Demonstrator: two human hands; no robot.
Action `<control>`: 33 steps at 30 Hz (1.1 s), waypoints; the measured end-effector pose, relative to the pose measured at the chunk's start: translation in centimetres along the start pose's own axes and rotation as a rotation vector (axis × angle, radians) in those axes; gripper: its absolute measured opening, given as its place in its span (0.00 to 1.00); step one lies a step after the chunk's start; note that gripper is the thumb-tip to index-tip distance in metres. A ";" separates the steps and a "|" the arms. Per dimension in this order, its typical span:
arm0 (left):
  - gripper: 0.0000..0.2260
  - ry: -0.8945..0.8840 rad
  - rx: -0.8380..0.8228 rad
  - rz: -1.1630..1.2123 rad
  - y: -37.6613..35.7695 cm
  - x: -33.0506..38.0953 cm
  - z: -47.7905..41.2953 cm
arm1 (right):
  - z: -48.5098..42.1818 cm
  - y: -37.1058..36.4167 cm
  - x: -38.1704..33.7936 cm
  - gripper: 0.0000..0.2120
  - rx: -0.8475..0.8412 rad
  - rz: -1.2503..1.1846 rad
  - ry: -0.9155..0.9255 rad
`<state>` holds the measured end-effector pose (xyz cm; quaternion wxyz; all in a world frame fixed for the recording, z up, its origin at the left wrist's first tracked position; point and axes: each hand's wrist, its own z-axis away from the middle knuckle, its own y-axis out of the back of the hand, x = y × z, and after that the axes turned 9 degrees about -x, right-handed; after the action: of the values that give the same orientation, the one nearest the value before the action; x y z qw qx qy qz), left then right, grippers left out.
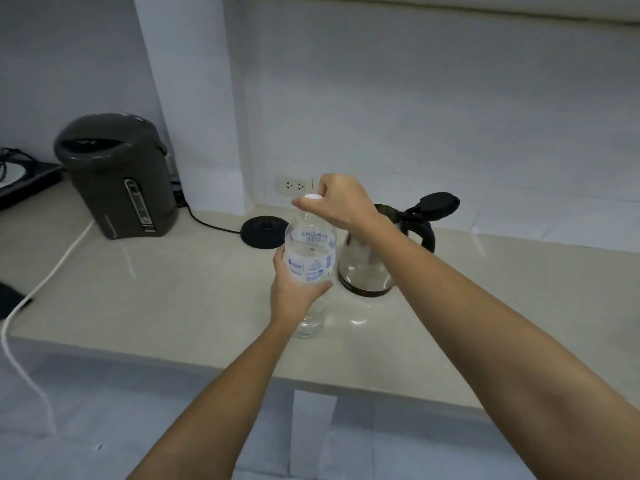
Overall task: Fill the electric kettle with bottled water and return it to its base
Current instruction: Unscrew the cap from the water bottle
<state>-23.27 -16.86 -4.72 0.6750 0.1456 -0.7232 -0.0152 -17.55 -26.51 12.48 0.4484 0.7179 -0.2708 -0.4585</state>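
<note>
A clear plastic water bottle [310, 244] with a blue-printed label stands upright on the beige counter [173, 289]. My left hand [294, 289] wraps around its middle. My right hand [337, 199] pinches the white cap [312, 197] at the bottle's top. Just right of the bottle sits the steel electric kettle [367, 261] with a black handle, its black lid [438, 202] flipped open. My right forearm crosses in front of the kettle. The round black kettle base [265, 232] lies empty behind and left of the bottle, its cord running left.
A dark grey hot-water dispenser [117, 174] stands at the back left. A white cable [45, 282] runs across the counter's left side and hangs off the front edge. A wall socket [294, 185] is behind the bottle. A black appliance [20, 181] sits at far left.
</note>
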 end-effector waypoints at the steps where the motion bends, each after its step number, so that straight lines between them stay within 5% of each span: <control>1: 0.42 0.023 0.020 -0.019 0.0 -0.3 -0.1 | 0.0 0.3 0.1 0.21 -0.028 0.020 0.002; 5: 0.33 0.073 -0.040 -0.108 0.9 -0.5 -0.8 | -0.2 0.5 0.3 0.19 -0.098 0.059 0.039; 12: 0.31 0.065 -0.153 -0.141 2.3 -0.7 -1.4 | -0.7 2.2 0.5 0.14 -0.357 0.040 0.184; 20: 0.31 0.058 -0.145 -0.145 2.3 -0.7 -1.1 | -1.8 4.3 -0.7 0.09 -0.553 0.428 0.314; 24: 0.30 0.062 -0.140 -0.135 2.2 -0.7 -1.1 | -1.4 4.7 -0.6 0.23 -0.538 0.517 0.378; 30: 0.30 0.064 -0.131 -0.117 2.0 -1.0 -1.0 | -0.4 4.3 -1.0 0.24 -0.469 0.175 0.305; 33: 0.31 0.057 -0.135 -0.106 1.9 -1.0 -1.0 | -0.8 3.9 -1.2 0.23 -0.310 0.268 0.178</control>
<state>-22.60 -14.59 -5.19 0.7017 0.1383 -0.6924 -0.0954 -17.28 -26.95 16.60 0.6324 0.6357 -0.2494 -0.3657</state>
